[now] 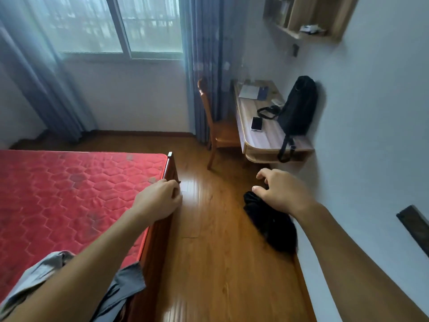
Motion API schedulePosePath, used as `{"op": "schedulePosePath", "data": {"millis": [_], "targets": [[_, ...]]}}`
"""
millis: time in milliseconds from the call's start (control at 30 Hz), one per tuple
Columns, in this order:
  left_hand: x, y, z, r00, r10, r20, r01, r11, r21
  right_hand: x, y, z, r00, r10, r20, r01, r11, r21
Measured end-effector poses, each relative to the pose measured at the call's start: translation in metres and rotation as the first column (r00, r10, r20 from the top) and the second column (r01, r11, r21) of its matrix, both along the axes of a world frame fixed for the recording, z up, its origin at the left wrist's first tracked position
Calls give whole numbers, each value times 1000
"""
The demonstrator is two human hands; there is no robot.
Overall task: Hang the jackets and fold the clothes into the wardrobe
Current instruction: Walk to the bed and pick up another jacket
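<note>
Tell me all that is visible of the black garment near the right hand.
The black garment is soft, dark cloth, bunched and blurred, so its type is unclear. It hangs below the right hand, which holds its top end; the rest droops above the wooden floor, close to the white wall.

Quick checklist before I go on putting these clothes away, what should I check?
1. Black garment held: ok, it hangs below the right hand, blurred.
2. Left hand free: cannot tell, its fingers are curled by the bed frame and its palm is hidden.
3. Grey garment put away: not ok, it lies on the mattress, with part over the frame.
4. Wardrobe in sight: not ok, it is out of view.
5. Hanger ready: not ok, none in view.
</note>
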State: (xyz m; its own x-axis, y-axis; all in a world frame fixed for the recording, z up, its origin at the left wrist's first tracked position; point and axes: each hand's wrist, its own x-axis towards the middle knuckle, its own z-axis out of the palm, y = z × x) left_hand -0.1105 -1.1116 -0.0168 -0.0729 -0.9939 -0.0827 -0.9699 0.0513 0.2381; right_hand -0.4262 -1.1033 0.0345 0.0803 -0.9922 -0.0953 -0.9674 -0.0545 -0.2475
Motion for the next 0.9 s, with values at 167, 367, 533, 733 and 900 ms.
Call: {"op": "schedulePosePath", "data": {"millis": [167, 367, 533, 733, 900], "targets": [[4, -60, -2, 991, 132, -12, -132, 991, 24, 6, -101, 0, 990, 140, 5, -140, 990, 29], [33, -167, -20, 970, 239, -42, -238, 971, 29, 40, -233, -15, 968, 248, 22, -249, 968, 44], [79, -272, -26, 961, 272, -54, -270, 962, 42, 97, -359, -16, 953, 301, 38, -302, 951, 59], [147, -381, -10, 937, 347, -43, -347, 938, 13, 174, -489, 6, 935, 353, 45, -353, 936, 6], [186, -447, -12, 914, 403, -49, -402, 915, 31, 219, -573, 0, 911, 412, 23, -412, 911, 21]]}}
